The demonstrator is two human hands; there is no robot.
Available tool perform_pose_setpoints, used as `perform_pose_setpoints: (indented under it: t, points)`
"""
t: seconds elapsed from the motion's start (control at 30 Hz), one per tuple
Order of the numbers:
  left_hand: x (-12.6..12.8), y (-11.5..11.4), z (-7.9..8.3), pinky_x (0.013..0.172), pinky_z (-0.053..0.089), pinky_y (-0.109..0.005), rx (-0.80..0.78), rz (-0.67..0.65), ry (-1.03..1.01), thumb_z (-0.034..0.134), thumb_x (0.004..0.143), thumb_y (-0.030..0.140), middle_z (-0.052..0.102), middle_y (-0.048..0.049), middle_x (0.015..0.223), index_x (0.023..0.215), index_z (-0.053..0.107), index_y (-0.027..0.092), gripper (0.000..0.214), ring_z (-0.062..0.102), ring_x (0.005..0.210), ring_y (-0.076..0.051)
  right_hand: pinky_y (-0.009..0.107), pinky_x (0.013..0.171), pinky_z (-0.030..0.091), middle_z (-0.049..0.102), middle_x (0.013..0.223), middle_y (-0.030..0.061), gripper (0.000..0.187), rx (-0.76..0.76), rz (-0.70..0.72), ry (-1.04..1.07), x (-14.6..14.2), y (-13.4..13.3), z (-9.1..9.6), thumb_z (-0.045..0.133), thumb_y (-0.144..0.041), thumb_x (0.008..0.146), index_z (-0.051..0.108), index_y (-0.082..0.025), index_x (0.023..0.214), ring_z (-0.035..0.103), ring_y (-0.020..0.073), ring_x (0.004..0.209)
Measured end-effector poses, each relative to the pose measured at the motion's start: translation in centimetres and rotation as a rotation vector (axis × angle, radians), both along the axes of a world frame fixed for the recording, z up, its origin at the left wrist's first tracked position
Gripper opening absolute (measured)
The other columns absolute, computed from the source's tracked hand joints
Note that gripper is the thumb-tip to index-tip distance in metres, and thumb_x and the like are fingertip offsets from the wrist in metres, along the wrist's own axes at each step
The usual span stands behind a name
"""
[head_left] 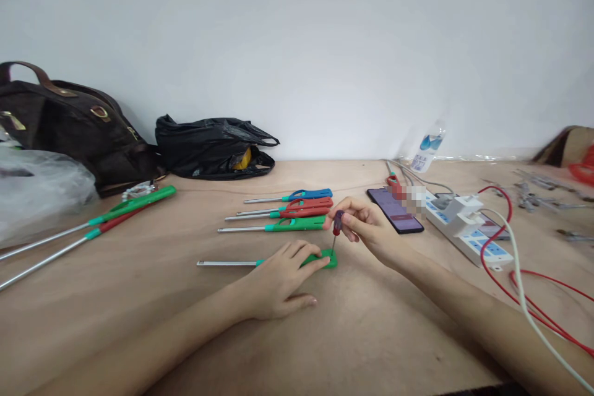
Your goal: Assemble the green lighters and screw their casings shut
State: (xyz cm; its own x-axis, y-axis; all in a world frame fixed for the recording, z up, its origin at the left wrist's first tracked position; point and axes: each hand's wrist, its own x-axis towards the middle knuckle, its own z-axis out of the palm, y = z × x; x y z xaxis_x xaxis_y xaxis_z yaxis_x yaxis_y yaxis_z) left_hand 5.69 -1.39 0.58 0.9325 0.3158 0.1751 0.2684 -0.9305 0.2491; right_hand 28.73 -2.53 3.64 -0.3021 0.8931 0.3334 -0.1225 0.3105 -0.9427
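Note:
A long-necked green gas lighter (333, 263) lies flat on the table, its metal tube (226, 263) pointing left. My left hand (282, 278) rests over its handle, fingers closed on it and pressing it to the table, with the thumb apart on the tabletop. The middle of the handle is hidden under these fingers. Pinched in my right hand (366, 226) is a small screwdriver (338, 223) with a dark red, see-through handle. It stands nearly upright, its tip at the handle's right end. Beyond lie a green lighter (301, 223), red lighters (309, 205) and a blue lighter (315, 194).
Two more lighters (139, 201) lie at left, before a dark bag (69, 130) and a black plastic bag (208, 145). To the right are a phone (394, 210), a power strip (482, 247) with red and white cables, a bottle (429, 147) and scattered metal parts (529, 198).

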Motion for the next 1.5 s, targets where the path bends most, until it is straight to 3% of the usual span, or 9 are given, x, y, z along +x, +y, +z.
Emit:
perform_pose_setpoints:
  t: [0.1, 0.23, 0.4, 0.5, 0.7, 0.9, 1.1, 1.33, 1.5]
  points:
    - [-0.02, -0.04, 0.03, 0.104, 0.039, -0.047, -0.004, 0.001, -0.007, 0.055, 0.092, 0.044, 0.048, -0.0146, 0.131, 0.141, 0.041, 0.019, 0.056, 0.043, 0.122, -0.031, 0.025, 0.05, 0.033, 0.062, 0.079, 0.0026, 0.028, -0.011, 0.027, 0.007, -0.01, -0.03, -0.04, 0.055, -0.044, 0.093, 0.062, -0.018, 0.093, 0.042, 0.0083, 0.053]
    - [-0.03, -0.04, 0.06, 0.103, 0.04, -0.048, -0.01, -0.002, -0.019, 0.055, 0.092, 0.045, 0.049, -0.0144, 0.13, 0.14, 0.042, 0.02, 0.056, 0.044, 0.121, -0.031, 0.022, 0.049, 0.032, 0.059, 0.072, -0.0018, 0.023, -0.019, 0.057, 0.066, 0.02, 0.1, -0.26, 0.067, -0.039, 0.086, 0.054, -0.021, 0.092, 0.045, 0.0097, 0.057]
    - [-0.07, 0.01, -0.07, 0.103, 0.04, -0.049, -0.009, 0.0, -0.005, 0.055, 0.092, 0.044, 0.048, -0.0155, 0.13, 0.141, 0.042, 0.018, 0.057, 0.045, 0.12, -0.032, 0.024, 0.052, 0.037, 0.065, 0.082, 0.0046, 0.021, -0.001, 0.049, 0.001, 0.23, 0.21, -0.27, 0.063, -0.038, 0.089, 0.061, -0.018, 0.094, 0.05, 0.0117, 0.063]
    - [-0.09, -0.01, -0.05, 0.103, 0.041, -0.049, -0.011, 0.0, -0.013, 0.054, 0.092, 0.045, 0.049, -0.0153, 0.13, 0.141, 0.042, 0.018, 0.056, 0.045, 0.119, -0.031, 0.024, 0.051, 0.035, 0.063, 0.08, 0.0033, 0.028, -0.011, 0.055, -0.001, 0.05, 0.03, -0.07, 0.057, -0.045, 0.092, 0.062, -0.018, 0.095, 0.046, 0.0103, 0.059]
    - [-0.07, -0.06, 0.09, 0.102, 0.041, -0.049, -0.016, -0.001, -0.011, 0.054, 0.093, 0.045, 0.048, -0.0151, 0.13, 0.141, 0.041, 0.019, 0.056, 0.044, 0.121, -0.032, 0.023, 0.049, 0.031, 0.063, 0.075, 0.0017, 0.024, -0.004, 0.037, 0.037, -0.05, -0.1, 0.11, 0.067, -0.04, 0.086, 0.053, -0.021, 0.09, 0.05, 0.0123, 0.062]
    - [-0.08, -0.08, 0.1, 0.103, 0.04, -0.048, -0.014, 0.004, -0.018, 0.055, 0.093, 0.044, 0.049, -0.0145, 0.13, 0.141, 0.042, 0.019, 0.055, 0.044, 0.121, -0.032, 0.025, 0.05, 0.031, 0.061, 0.077, 0.0022, 0.028, -0.003, 0.046, 0.007, 0.29, 0.02, 0.16, 0.053, -0.046, 0.094, 0.059, -0.018, 0.091, 0.039, 0.0087, 0.052]
    - [-0.04, -0.15, 0.26, 0.104, 0.039, -0.048, -0.012, 0.005, 0.015, 0.056, 0.092, 0.044, 0.048, -0.0153, 0.131, 0.14, 0.042, 0.017, 0.057, 0.043, 0.122, -0.032, 0.023, 0.048, 0.027, 0.063, 0.072, 0.0001, 0.026, -0.019, 0.044, 0.036, 0.44, 0.05, 0.21, 0.069, -0.04, 0.085, 0.051, -0.022, 0.089, 0.045, 0.0108, 0.056]
    - [-0.04, -0.13, 0.31, 0.104, 0.039, -0.048, -0.011, 0.008, 0.012, 0.056, 0.092, 0.043, 0.048, -0.0149, 0.132, 0.141, 0.041, 0.019, 0.057, 0.043, 0.123, -0.032, 0.026, 0.05, 0.031, 0.06, 0.076, 0.0031, 0.033, 0.007, 0.045, -0.007, 0.47, -0.11, 0.48, 0.053, -0.048, 0.094, 0.061, -0.018, 0.085, 0.039, 0.01, 0.054]
    - [-0.06, -0.09, 0.25, 0.103, 0.04, -0.048, -0.015, 0.0, -0.003, 0.055, 0.092, 0.044, 0.049, -0.015, 0.131, 0.141, 0.042, 0.018, 0.056, 0.044, 0.122, -0.032, 0.024, 0.051, 0.03, 0.058, 0.072, -0.001, 0.025, -0.014, 0.108, 0.056, 0.45, -0.09, 0.31, 0.067, -0.041, 0.086, 0.052, -0.022, 0.09, 0.048, 0.012, 0.06]
